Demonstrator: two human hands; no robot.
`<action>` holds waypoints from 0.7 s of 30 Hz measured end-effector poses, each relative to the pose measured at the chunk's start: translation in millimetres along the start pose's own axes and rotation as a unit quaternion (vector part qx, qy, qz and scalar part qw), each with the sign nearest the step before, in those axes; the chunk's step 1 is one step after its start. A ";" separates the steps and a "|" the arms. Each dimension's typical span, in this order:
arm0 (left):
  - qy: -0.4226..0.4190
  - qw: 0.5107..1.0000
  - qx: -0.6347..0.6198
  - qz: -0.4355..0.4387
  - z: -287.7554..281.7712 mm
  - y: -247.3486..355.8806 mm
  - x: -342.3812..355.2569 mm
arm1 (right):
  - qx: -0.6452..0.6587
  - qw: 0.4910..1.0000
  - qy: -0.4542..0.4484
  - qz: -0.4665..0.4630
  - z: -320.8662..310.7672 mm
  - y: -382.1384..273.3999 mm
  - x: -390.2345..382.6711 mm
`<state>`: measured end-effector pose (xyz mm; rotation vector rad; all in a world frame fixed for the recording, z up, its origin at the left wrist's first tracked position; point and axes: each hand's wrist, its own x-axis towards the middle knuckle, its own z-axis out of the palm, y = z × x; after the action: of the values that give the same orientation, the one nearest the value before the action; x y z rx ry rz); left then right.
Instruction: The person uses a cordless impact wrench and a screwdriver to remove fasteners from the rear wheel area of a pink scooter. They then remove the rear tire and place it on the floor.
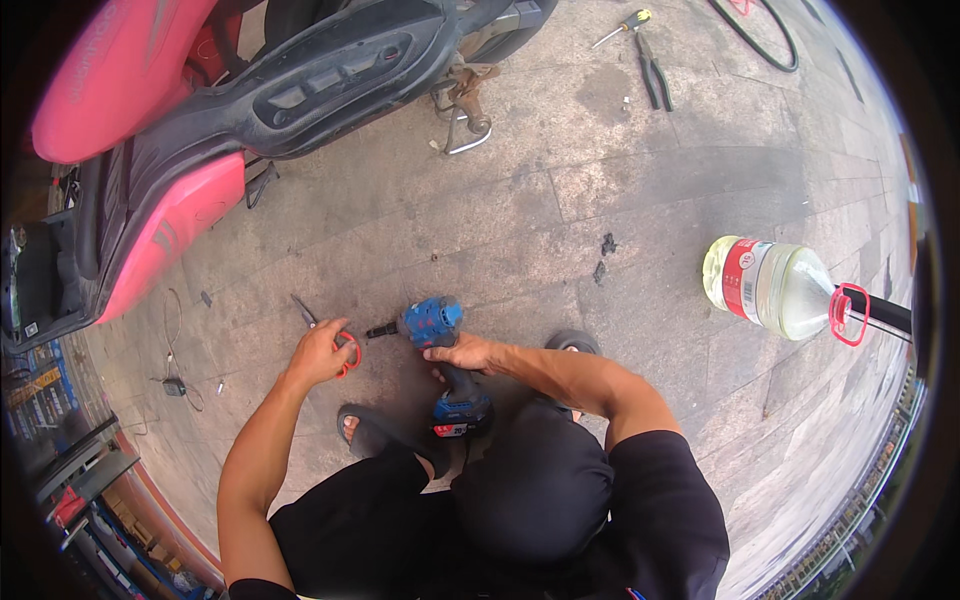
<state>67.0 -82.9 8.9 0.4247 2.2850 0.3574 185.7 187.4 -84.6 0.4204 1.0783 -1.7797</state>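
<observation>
Blue-and-black, pistol-shaped plastic power tool (434, 322) in the right grip (462, 353), fingers closed round the handle, on or just above the grey stone-paved floor (520, 220). Probably heavy and rigid; best taken by the handle, near the balance point. Left of the tool's dark nose, at the half-curled left grip (318, 355), steel scissors with red-orange looped handles (356, 351); whether firmly held, cannot tell. Likely light, stiff, smooth; best taken by the loops, away from the blades.
</observation>
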 end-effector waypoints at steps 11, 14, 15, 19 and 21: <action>0.108 0.961 -0.055 0.247 -88.1 162.4 38.5 | -0.462 0.885 0.047 -0.027 -19.7 -20.0 -35.9; 0.251 0.895 -0.027 0.368 -123.1 217.7 29.3 | -0.472 0.880 0.000 -0.054 -38.6 -38.6 -52.0; 0.311 0.871 -0.004 0.380 -133.6 231.2 23.7 | -0.448 0.891 -0.024 -0.064 -53.7 -50.2 -59.9; 0.532 0.731 0.145 0.401 -175.6 257.6 42.7 | -0.339 0.898 0.136 -0.247 -153.0 -127.9 -86.2; 0.536 0.760 0.154 0.335 -177.6 263.5 66.3 | -0.304 0.851 0.306 -0.298 -218.4 -178.3 -90.5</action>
<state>-56.6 160.6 184.3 1.5641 3.2422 0.7103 34.0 440.1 -56.3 0.2659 2.3488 -1.7026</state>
